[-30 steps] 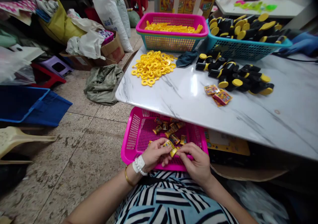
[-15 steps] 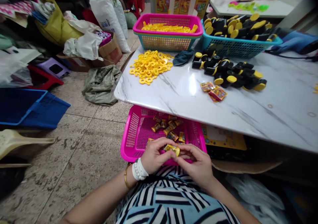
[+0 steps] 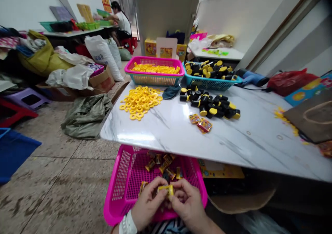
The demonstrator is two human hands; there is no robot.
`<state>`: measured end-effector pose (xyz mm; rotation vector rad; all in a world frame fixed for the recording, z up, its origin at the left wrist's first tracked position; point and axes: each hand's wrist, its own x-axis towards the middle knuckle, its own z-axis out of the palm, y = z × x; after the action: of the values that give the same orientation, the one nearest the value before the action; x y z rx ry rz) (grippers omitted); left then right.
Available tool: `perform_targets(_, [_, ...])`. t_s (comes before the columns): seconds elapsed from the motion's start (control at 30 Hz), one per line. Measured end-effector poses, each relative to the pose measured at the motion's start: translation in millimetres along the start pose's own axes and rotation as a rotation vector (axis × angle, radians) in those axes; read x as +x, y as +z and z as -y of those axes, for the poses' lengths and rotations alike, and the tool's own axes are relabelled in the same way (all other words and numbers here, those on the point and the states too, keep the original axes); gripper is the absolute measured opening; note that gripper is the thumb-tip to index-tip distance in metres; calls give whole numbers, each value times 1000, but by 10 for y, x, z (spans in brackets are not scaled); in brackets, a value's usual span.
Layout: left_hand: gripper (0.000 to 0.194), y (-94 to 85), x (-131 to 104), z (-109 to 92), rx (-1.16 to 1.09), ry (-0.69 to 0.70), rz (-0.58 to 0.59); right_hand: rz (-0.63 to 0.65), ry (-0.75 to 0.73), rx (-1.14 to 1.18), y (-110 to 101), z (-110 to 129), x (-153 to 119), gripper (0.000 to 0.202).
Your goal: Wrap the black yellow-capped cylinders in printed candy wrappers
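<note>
My left hand (image 3: 147,203) and my right hand (image 3: 188,202) meet over the near part of a pink basket (image 3: 112,196). Between them they pinch a small cylinder with a yellow end and a printed yellow label (image 3: 166,190); the fingers cover part of it. Below, in the basket, lie several label-wrapped cylinders (image 3: 164,166). On the marble-patterned table (image 3: 155,137), just beyond, rest printed label packs (image 3: 204,125) and a pile of black cylinders with yellow ends (image 3: 212,106).
Loose yellow ring pieces (image 3: 141,101) are heaped at the table's left. Behind them stand a pink-and-teal basket (image 3: 155,79) of yellow parts and a blue basket (image 3: 211,83) of black cylinders. A dark cloth (image 3: 171,91) lies between. A person (image 3: 123,21) sits far back.
The view has tilted up, so table and baskets appear lower and more of the room shows. Both hands keep hold of the labelled cylinder, its yellow end still toward the right hand.
</note>
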<state>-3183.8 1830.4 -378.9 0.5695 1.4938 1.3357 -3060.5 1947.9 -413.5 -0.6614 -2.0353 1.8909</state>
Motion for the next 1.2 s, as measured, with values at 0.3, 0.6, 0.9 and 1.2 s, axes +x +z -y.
perform_targets(0.3, [33,-289,248,-460,791,343,-73,-343,-628,-769,-1011,926,714,14])
perform_targets(0.6, [26,-246,1693,-1681,1129,550,-200,-182,-313,-1619,-1273,1288,1921,20])
perform_targets(0.9, [37,-298,2938,-2108,1216,521,-450,-311,-599,-1514,-1146,1320,1735,23])
perform_targets(1.2, [43,-251,1989,-1739,1113,528,-304,-304,-667,-1003,-1177,885,1102,13])
